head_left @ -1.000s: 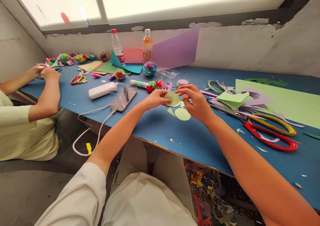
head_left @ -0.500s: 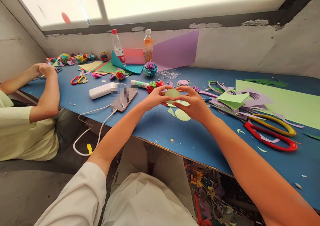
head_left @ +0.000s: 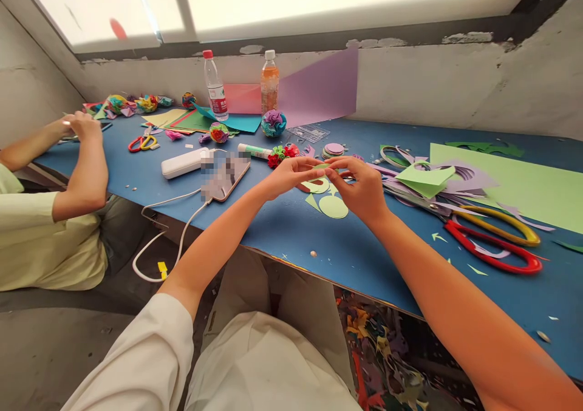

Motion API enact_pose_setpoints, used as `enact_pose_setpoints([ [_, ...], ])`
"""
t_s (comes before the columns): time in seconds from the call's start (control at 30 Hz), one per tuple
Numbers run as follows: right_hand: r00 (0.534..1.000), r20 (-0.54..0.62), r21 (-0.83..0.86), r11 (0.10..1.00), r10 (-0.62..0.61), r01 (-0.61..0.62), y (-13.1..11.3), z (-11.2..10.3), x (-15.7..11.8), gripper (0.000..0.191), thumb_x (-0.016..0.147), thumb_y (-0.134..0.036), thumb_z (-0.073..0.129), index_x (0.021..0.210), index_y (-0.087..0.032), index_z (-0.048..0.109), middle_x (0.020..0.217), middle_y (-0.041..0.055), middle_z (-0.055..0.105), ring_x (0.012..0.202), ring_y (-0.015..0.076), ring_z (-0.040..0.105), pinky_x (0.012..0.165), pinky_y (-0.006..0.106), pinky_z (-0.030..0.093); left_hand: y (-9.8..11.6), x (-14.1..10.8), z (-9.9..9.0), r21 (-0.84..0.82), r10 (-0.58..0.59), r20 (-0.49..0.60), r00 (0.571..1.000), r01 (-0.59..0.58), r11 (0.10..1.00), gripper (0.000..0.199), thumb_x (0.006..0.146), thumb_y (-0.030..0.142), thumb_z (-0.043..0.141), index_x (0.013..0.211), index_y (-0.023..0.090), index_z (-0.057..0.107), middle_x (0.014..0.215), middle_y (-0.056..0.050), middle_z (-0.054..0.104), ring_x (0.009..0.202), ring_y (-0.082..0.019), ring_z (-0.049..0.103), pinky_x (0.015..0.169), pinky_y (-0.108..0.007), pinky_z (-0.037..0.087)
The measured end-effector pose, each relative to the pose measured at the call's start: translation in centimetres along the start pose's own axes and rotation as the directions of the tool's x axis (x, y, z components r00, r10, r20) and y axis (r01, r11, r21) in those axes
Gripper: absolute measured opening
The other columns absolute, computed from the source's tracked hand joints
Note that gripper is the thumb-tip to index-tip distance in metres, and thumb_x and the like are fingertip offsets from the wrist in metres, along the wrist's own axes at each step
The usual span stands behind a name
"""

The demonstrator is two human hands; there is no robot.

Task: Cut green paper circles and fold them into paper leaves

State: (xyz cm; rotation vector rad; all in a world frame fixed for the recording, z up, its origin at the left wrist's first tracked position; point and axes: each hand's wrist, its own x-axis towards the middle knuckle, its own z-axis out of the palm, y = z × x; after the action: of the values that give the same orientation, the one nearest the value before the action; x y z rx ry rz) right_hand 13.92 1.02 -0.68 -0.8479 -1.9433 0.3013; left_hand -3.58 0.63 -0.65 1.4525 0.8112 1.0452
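Note:
Between my two hands, over the blue table, is a light green paper circle (head_left: 322, 166), now seen nearly edge-on. My left hand (head_left: 291, 177) pinches its left side between thumb and fingers. On the other side my right hand (head_left: 359, 186) grips it with thumb and fingertips, partly covering it. Below lie another light green paper circle (head_left: 334, 206) and several pale green cut pieces, some hidden behind my fingers. Red and green paper flowers (head_left: 282, 155) sit just beyond my left hand. A stack of purple paper circles (head_left: 333, 150) lies behind my right hand.
Scissors with red and yellow handles (head_left: 494, 253) lie at right among paper scraps and a large green sheet (head_left: 514, 186). A phone (head_left: 230, 180), power bank (head_left: 184, 163) and cable lie left. Bottles (head_left: 269, 83) stand behind. A co-worker's hands (head_left: 84, 125) are at far left.
The green circle has turned from facing me to nearly edge-on. My right hand's fingers have closed in toward my left fingertips. The lower paper circle shows more fully.

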Motion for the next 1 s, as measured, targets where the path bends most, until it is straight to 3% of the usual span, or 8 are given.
enact_pose_setpoints([
  [0.1, 0.997, -0.042, 0.042, 0.997, 0.059, -0.057, -0.2, 0.0, 0.0, 0.015, 0.081, -0.037, 0.058, 0.079, -0.023, 0.062, 0.089, 0.0054, 0.068, 0.081, 0.0193, 0.064, 0.065, 0.031, 0.052, -0.3, 0.1, 0.2, 0.011, 0.040, 0.011, 0.999, -0.040, 0.999, 0.043, 0.062, 0.032, 0.077, 0.097, 0.013, 0.063, 0.085, -0.005, 0.066, 0.080, -0.015, 0.063, 0.066, -0.025, 0.050],
  [0.23, 0.993, -0.032, 0.083, 0.991, 0.111, -0.108, 0.0, 0.2, 0.0, 0.015, 0.078, -0.037, 0.061, 0.080, -0.022, 0.062, 0.086, 0.0041, 0.067, 0.079, 0.0187, 0.064, 0.067, 0.031, 0.053, -0.8, 0.4, 0.2, 0.011, 0.058, -0.035, 0.998, -0.057, 0.998, 0.036, 0.063, 0.026, 0.076, 0.094, 0.012, 0.064, 0.079, -0.003, 0.067, 0.075, -0.012, 0.061, 0.066, -0.024, 0.049],
  [0.53, 0.991, -0.052, 0.098, 0.988, 0.124, -0.119, -0.1, 0.5, -0.1, 0.011, 0.076, -0.032, 0.062, 0.079, -0.021, 0.063, 0.083, 0.0036, 0.068, 0.077, 0.0186, 0.065, 0.067, 0.032, 0.053, -1.0, 0.5, 0.0, 0.017, 0.083, -0.025, 0.996, -0.082, 0.996, 0.029, 0.064, 0.023, 0.074, 0.089, 0.011, 0.065, 0.075, -0.004, 0.068, 0.073, -0.012, 0.063, 0.064, -0.023, 0.048],
  [0.87, 0.994, -0.031, 0.086, 0.991, 0.105, -0.102, 0.0, 0.5, -0.2, 0.013, 0.078, -0.034, 0.059, 0.077, -0.022, 0.064, 0.077, 0.0026, 0.067, 0.073, 0.0184, 0.064, 0.068, 0.034, 0.054, -1.0, 0.6, 0.0, 0.032, 0.024, -0.035, 0.999, -0.023, 0.999, 0.027, 0.066, 0.021, 0.073, 0.089, 0.009, 0.063, 0.075, -0.005, 0.069, 0.076, -0.015, 0.065, 0.069, -0.028, 0.049],
  [1.0, 0.996, -0.009, 0.075, 0.994, 0.085, -0.084, 0.1, 0.6, -0.3, 0.011, 0.077, -0.031, 0.059, 0.076, -0.023, 0.066, 0.075, 0.0020, 0.068, 0.071, 0.0183, 0.064, 0.070, 0.035, 0.054, -0.7, 0.3, 0.3, 0.147, -0.043, 0.028, 0.999, 0.038, 0.988, 0.014, 0.071, 0.020, 0.069, 0.077, 0.008, 0.065, 0.067, -0.003, 0.066, 0.062, -0.009, 0.061, 0.065, -0.024, 0.048],
])
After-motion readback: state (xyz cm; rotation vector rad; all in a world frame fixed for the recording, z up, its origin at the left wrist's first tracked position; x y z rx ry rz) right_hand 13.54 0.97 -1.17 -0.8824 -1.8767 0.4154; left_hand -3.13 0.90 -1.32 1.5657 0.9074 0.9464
